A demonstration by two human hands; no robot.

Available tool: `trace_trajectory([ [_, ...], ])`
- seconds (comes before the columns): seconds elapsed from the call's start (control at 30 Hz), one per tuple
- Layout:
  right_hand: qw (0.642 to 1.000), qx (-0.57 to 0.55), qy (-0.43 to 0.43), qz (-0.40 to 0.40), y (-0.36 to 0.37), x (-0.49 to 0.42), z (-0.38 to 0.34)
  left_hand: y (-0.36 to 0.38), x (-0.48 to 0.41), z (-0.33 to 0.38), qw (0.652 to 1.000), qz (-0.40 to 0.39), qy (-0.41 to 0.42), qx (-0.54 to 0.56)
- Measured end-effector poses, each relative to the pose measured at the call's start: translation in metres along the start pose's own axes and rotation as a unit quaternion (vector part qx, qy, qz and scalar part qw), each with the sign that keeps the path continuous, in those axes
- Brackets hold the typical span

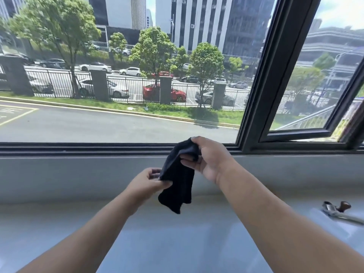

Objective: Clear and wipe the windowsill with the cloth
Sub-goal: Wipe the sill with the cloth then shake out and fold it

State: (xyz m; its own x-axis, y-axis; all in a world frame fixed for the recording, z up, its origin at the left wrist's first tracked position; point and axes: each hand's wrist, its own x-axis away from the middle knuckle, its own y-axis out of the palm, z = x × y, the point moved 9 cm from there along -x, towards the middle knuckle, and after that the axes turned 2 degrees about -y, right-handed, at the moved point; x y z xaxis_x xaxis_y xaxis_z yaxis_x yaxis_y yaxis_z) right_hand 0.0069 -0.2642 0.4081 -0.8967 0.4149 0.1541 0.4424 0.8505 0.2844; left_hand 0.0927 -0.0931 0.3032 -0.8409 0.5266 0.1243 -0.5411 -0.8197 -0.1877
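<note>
A limp, light black fabric cloth (178, 180) is pinched at opposite edges by the left hand (146, 184) and right hand (208, 157), best bunched before wiping.

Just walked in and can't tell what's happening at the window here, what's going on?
A person stands at the windowsill holding a black cloth up in the air with both hands. The right hand grips its top corner; the left hand pinches its side edge. The cloth hangs above the sill, not touching it, so no wiping is happening at this moment. A metal tool with a brown knob lies on the sill at far right. The window sash on the right is open.
</note>
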Motion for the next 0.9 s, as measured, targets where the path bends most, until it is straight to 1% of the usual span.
trace_trajectory([
  [0.1,0.999,-0.032,0.002,-0.01,-0.026,-0.01,-0.012,0.018,-0.007,0.015,0.998,0.021,0.028,0.058],
  [0.2,0.996,-0.08,-0.047,0.0,-0.07,-0.026,-0.026,0.037,-0.012,0.046,0.994,0.052,0.054,0.077],
  [0.27,0.996,-0.041,-0.068,0.027,-0.104,-0.034,-0.017,0.05,-0.02,0.064,0.994,0.065,0.054,0.075],
  [0.33,0.998,0.034,-0.039,0.035,-0.129,-0.039,0.017,0.063,-0.029,0.076,0.993,0.072,0.04,0.083],
  [0.4,0.996,0.092,0.002,0.008,-0.143,-0.041,0.06,0.078,-0.038,0.082,0.993,0.073,0.019,0.096],
  [0.43,0.994,0.104,0.027,-0.006,-0.147,-0.04,0.082,0.086,-0.041,0.082,0.991,0.074,0.003,0.109],
  [0.5,0.991,0.089,0.088,-0.039,-0.151,-0.038,0.122,0.1,-0.045,0.078,0.988,0.078,-0.034,0.131],
  [0.6,0.98,0.087,0.133,-0.124,-0.138,-0.031,0.161,0.112,-0.045,0.067,0.982,0.074,-0.085,0.15],
  [0.73,0.965,0.062,0.2,-0.158,-0.127,-0.025,0.191,0.107,-0.035,0.065,0.974,0.057,-0.12,0.181],
  [0.8,0.954,0.069,0.229,-0.181,-0.119,-0.022,0.199,0.099,-0.031,0.069,0.974,0.046,-0.128,0.183],
  [0.9,0.954,0.081,0.219,-0.19,-0.105,-0.024,0.197,0.089,-0.023,0.083,0.976,0.008,-0.119,0.182],
])
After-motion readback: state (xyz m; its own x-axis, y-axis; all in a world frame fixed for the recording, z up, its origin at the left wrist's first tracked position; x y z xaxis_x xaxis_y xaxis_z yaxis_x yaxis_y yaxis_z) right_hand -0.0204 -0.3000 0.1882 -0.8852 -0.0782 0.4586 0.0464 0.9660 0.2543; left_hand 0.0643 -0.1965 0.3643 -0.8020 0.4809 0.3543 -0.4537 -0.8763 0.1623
